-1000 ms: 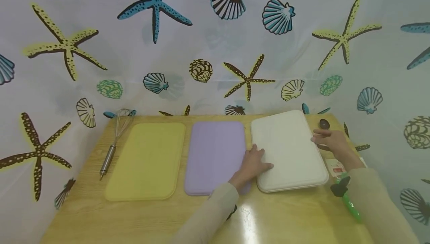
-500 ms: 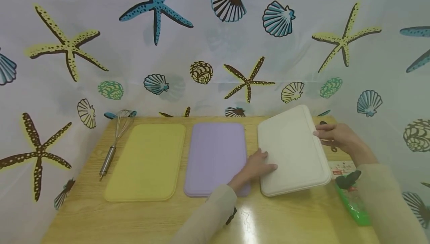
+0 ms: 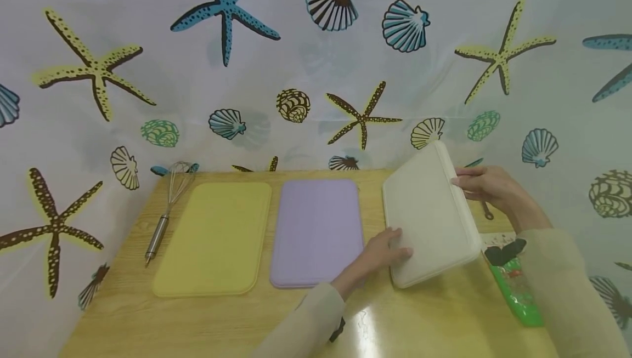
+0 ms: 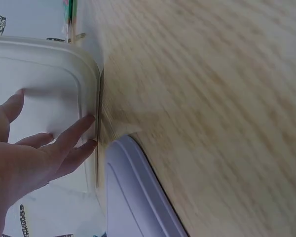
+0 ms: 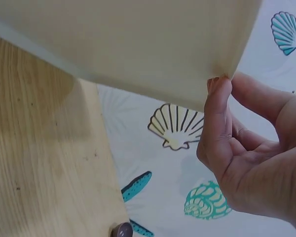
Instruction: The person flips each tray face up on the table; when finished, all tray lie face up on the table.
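A white rectangular lid (image 3: 429, 221) with rounded corners and a raised rim tilts steeply, its right side up off the wooden table and its left edge low. My right hand (image 3: 496, 188) pinches that raised edge between thumb and fingers; the right wrist view shows the lid's hollow underside above the hand (image 5: 256, 148). On the low left side, my left hand (image 3: 377, 256) touches the lid with fairly straight fingers. In the left wrist view its fingertips (image 4: 88, 121) lie along the rim and its thumb is on the top face. A purple lid (image 3: 318, 232) lies flat just left of it.
A yellow lid (image 3: 214, 237) lies flat further left, beside a metal whisk (image 3: 160, 226). Right of the white lid are a dark spoon (image 3: 487, 211), partly hidden, and a green packet (image 3: 515, 287) by the right sleeve. A shell-patterned curtain (image 3: 291, 62) hangs behind the table.
The right hand has raised the white lid's right edge, so it tilts more steeply. Its left edge has shifted slightly right, the left hand following. More of the green packet shows.
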`<state>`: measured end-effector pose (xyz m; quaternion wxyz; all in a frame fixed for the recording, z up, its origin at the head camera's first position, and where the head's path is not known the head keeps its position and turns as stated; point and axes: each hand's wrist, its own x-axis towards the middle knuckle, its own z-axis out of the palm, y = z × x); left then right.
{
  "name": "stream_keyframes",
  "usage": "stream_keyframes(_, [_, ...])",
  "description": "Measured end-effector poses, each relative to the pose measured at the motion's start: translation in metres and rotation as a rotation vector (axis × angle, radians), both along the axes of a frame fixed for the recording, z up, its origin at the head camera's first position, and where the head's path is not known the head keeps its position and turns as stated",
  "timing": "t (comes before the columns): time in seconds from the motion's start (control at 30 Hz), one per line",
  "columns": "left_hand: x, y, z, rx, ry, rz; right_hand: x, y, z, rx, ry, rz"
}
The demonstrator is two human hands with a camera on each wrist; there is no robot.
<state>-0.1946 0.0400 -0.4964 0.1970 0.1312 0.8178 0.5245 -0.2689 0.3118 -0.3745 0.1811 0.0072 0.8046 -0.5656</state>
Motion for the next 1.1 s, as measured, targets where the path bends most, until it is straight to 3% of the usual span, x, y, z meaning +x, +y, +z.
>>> stream_keyframes(0.23, [0.012,0.005,0.014,0.024,0.061,-0.016,0.0,-0.016,0.011,-0.018,-0.006,-0.004])
stream_keyframes(0.33, [0.017,0.01,0.025,0.064,0.05,-0.011,0.0,-0.02,0.015,-0.036,-0.007,-0.02])
stream_keyframes(0.7, [0.03,0.015,0.065,0.334,-0.101,-0.027,-0.001,-0.043,0.021,-0.037,0.008,-0.012])
stream_keyframes(0.93, [0.03,0.015,0.094,0.334,-0.154,0.064,-0.002,-0.06,0.027,-0.045,-0.005,-0.006])
stream_keyframes(1.1, [0.028,0.01,0.106,0.342,-0.198,0.082,-0.004,-0.077,0.029,-0.062,-0.011,-0.024])
